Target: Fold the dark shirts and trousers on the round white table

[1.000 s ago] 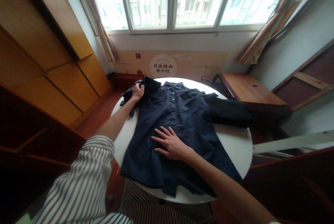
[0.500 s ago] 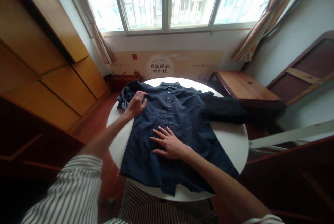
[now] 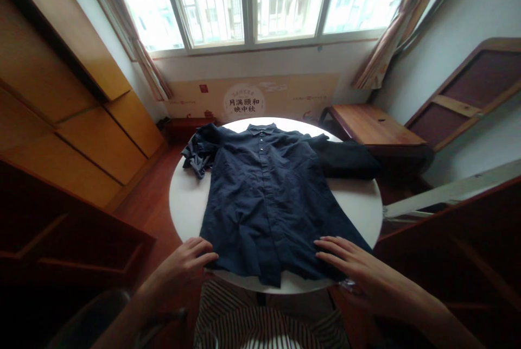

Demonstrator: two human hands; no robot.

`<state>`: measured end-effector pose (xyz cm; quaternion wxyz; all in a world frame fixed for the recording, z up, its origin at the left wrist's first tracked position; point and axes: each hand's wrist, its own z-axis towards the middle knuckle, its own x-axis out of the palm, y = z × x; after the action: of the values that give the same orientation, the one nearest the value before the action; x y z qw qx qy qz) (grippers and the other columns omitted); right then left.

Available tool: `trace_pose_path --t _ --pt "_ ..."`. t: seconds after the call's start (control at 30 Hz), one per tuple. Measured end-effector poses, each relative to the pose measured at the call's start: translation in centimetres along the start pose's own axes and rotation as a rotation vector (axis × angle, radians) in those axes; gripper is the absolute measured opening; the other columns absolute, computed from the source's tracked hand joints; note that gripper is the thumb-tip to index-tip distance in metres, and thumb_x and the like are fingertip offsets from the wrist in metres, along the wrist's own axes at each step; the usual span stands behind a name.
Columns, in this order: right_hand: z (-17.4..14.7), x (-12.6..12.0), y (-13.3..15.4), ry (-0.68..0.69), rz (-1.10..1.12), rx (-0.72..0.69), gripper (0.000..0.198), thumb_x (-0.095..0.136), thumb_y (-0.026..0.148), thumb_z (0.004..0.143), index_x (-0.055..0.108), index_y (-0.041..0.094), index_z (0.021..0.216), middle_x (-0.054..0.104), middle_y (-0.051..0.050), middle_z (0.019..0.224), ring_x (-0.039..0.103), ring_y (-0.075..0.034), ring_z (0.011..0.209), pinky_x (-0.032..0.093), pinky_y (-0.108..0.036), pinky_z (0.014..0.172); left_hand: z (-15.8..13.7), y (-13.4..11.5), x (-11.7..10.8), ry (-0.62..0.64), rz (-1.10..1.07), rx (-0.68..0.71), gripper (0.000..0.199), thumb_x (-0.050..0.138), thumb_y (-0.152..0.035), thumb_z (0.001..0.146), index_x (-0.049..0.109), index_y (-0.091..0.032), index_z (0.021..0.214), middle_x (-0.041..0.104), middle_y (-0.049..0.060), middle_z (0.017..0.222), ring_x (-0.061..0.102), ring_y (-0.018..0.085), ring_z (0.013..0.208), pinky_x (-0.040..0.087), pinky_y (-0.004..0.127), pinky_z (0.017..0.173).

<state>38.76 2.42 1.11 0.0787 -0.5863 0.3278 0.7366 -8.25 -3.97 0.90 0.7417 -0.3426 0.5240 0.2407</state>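
A dark navy button-up shirt (image 3: 248, 202) lies front up, its collar at the far side and its hem toward me. It covers much of a round white table (image 3: 185, 210). My left hand (image 3: 195, 255) touches the shirt's near left corner by the hem, fingers stretched out and lightly bent. On the near right part of the hem rests my right hand (image 3: 345, 257), its fingers extended and slightly apart. The left sleeve (image 3: 199, 151) is bunched up, while the other sleeve (image 3: 345, 159) reaches out over the table's right edge.
A low wooden table (image 3: 374, 124) stands at the back right, near a framed panel (image 3: 459, 99) leaning by the wall. Wooden cabinets (image 3: 101, 143) line the left side. A pale metal bar (image 3: 439, 197) runs beside the table's right edge. Windows (image 3: 244, 1) are ahead.
Both hands have moved toward me: the left from the shirt's upper left to its lower left corner, the right from the middle to the lower right. The hem lies flatter.
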Motion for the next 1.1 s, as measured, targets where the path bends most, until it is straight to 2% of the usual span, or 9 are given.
trace_pose_path --t 0.1,0.23,0.37,0.57,0.73,0.83,0.97,1.03,1.1 --pt "-1.2 0.6 -0.4 -0.030 -0.002 -0.003 0.046 0.061 0.012 0.081 0.066 0.025 0.125 0.061 -0.012 0.136 0.055 -0.028 0.127 0.052 -0.044 0.102 -0.4 0.4 0.6 -0.015 -0.055 -0.007 0.027 0.068 -0.012 0.085 0.067 -0.025 0.109 0.067 0.005 0.099 0.061 0.019 0.091 0.055 0.031 0.079" --pt "-1.0 -0.1 0.1 -0.038 0.004 -0.004 0.033 0.058 0.013 0.087 0.070 0.025 0.115 0.064 -0.012 0.130 0.058 -0.026 0.123 0.054 -0.040 0.098 0.0 1.0 0.3 0.069 -0.188 -0.037 0.005 0.066 -0.018 0.089 0.068 -0.022 0.092 0.065 0.004 0.088 0.060 0.017 0.083 0.052 0.027 0.073" --pt "-0.6 -1.1 0.5 -0.012 0.075 -0.008 0.025 0.051 0.020 0.097 0.072 0.026 0.106 0.065 -0.011 0.124 0.062 -0.023 0.114 0.055 -0.033 0.091 0.2 1.4 -0.6 0.134 -0.314 -0.105 0.014 0.062 -0.023 0.093 0.063 -0.019 0.081 0.062 0.002 0.080 0.058 0.013 0.072 0.049 0.023 0.065" --pt "0.3 -1.4 0.5 -0.165 0.098 0.068 0.029 0.039 0.019 0.101 0.067 0.021 0.107 0.067 -0.009 0.094 0.064 -0.016 0.080 0.055 -0.026 0.072 0.2 1.8 -0.6 0.007 -0.247 -0.069 0.009 0.063 -0.021 0.091 0.064 -0.020 0.100 0.064 0.007 0.101 0.063 0.016 0.089 0.055 0.027 0.079" --pt "-0.4 -0.3 -0.8 -0.209 -0.069 0.029 0.034 0.053 0.010 0.084 0.064 0.019 0.115 0.065 -0.012 0.108 0.062 -0.023 0.099 0.057 -0.036 0.084 -0.2 2.8 1.0 -0.082 -0.139 0.009 0.034 0.051 -0.006 0.090 0.065 -0.023 0.116 0.065 0.007 0.101 0.064 0.015 0.088 0.056 0.024 0.076" --pt "-1.2 0.3 -1.7 -0.220 -0.147 0.039 0.037 0.047 0.004 0.081 0.066 0.019 0.109 0.066 -0.012 0.101 0.063 -0.023 0.092 0.058 -0.037 0.079 -0.3 3.1 1.6 -0.145 -0.127 -0.031 0.043 0.049 -0.001 0.083 0.066 -0.022 0.116 0.067 0.006 0.096 0.066 0.015 0.082 0.056 0.023 0.073" --pt "-1.6 -0.5 -1.9 -0.302 -0.085 0.053 0.039 0.038 0.006 0.092 0.066 0.019 0.116 0.067 -0.011 0.094 0.065 -0.019 0.082 0.057 -0.031 0.072 -0.5 2.9 1.1 -0.211 -0.181 -0.137 0.045 0.047 -0.004 0.078 0.068 -0.022 0.113 0.071 0.006 0.095 0.067 0.015 0.080 0.057 0.024 0.076" --pt "-1.8 -1.3 -1.8 -0.304 -0.030 0.075 0.038 0.037 0.009 0.094 0.066 0.019 0.116 0.068 -0.011 0.097 0.066 -0.019 0.085 0.056 -0.030 0.074 -0.9 2.9 0.2 -0.170 -0.216 -0.228 0.045 0.049 -0.007 0.076 0.069 -0.021 0.114 0.072 0.006 0.097 0.066 0.016 0.082 0.056 0.026 0.079" --pt "-2.1 -2.2 -1.8 -0.193 0.035 0.116 0.035 0.040 0.012 0.094 0.069 0.020 0.113 0.068 -0.010 0.097 0.067 -0.019 0.086 0.056 -0.029 0.076 -1.3 2.9 -1.1 -0.061 -0.271 -0.299 0.044 0.052 -0.010 0.076 0.068 -0.021 0.116 0.071 0.005 0.100 0.065 0.017 0.084 0.054 0.026 0.081"
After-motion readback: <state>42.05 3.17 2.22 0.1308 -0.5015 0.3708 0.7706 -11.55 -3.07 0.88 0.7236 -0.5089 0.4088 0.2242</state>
